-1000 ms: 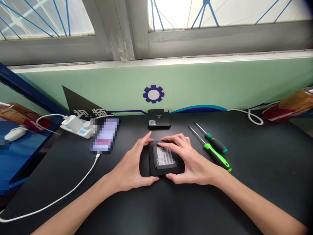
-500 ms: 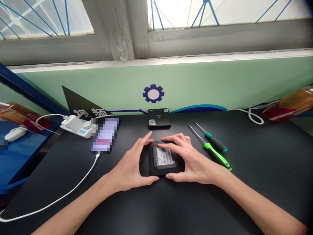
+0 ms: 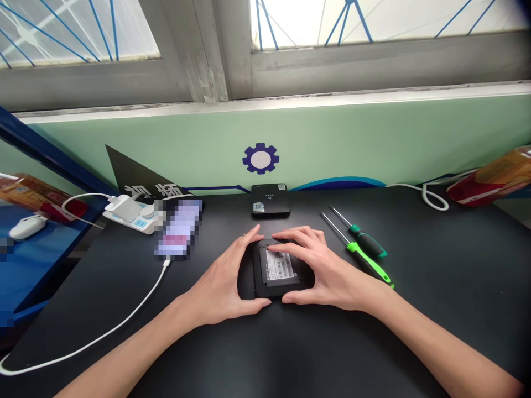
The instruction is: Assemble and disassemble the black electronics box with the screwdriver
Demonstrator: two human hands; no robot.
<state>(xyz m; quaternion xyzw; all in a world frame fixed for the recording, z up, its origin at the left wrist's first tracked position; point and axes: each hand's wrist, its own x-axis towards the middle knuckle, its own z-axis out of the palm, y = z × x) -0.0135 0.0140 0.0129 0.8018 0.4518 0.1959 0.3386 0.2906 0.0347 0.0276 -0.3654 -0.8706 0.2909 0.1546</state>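
Observation:
A small square black set-top box [image 3: 262,279] lies on the black table [image 3: 265,354], its underside up and a white printed label [image 3: 281,266] showing. My left hand [image 3: 219,284] curves around the left side of the box, thumb at the near edge and fingers at the far left corner. Around the right side is my right hand [image 3: 332,271], with its thumb at the near edge and fingers reaching over the top and far edge. That hand hides the box's right side. Behind the hands, a second black box [image 3: 271,200] with stickers rests near the wall.
Two screwdrivers, one dark green [image 3: 368,241] and one bright green [image 3: 371,265], lie right of my right hand. A blurred phone [image 3: 180,229] with a white charging cable [image 3: 120,326] is at left, near a white power strip [image 3: 130,213]. A green wall [image 3: 332,138] bounds the back.
Almost nothing differs. The fingers of my left hand have shifted very slightly, and the box stays in place between both hands.

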